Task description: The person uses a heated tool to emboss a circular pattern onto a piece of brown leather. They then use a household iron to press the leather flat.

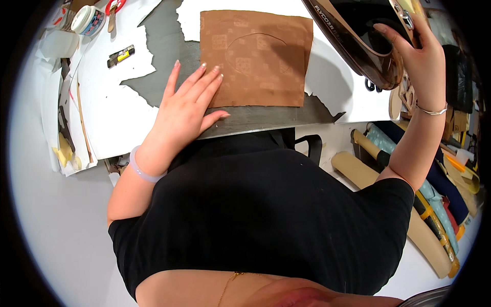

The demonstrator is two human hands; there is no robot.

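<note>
A brown patterned cloth lies flat on the table, with a faint curved outline in its upper middle. My left hand rests with fingers spread, fingertips on the cloth's left edge and thumb over the grey surface. Raised at the upper right, my right hand grips a dark brown, glossy clothes iron by its handle. The iron is close to the camera, its pointed end toward the lower right, and it casts a shadow over the cloth's right side.
Torn white sheeting covers parts of the grey tabletop. A yellow-and-black cutter, a white tub and red-handled scissors sit at the upper left. Fabric rolls lean at the right, below the table edge.
</note>
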